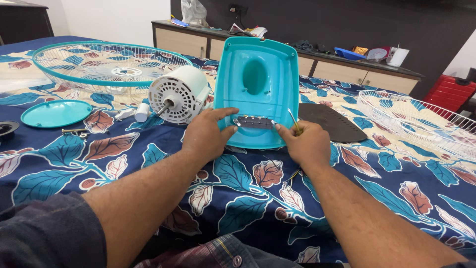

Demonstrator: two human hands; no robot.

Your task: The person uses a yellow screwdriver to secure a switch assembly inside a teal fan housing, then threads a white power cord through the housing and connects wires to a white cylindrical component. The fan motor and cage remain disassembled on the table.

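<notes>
A turquoise plastic fan base shell (258, 74) stands tilted up on the bed, its hollow inside facing me. My left hand (206, 134) and my right hand (305, 144) pinch the two ends of a small dark switch block (254, 122) held against the shell's lower edge. A thin screwdriver shaft (293, 120) also sticks up from my right hand. A white fan motor (178, 94) with its shaft pointing toward me lies just left of the shell.
A round wire fan guard with a turquoise rim (106, 64) lies at the back left, another white guard (421, 121) at the right. A turquoise round cover (55, 112), a dark flat plate (334, 121) and a cluttered sideboard (347, 64) are also in view.
</notes>
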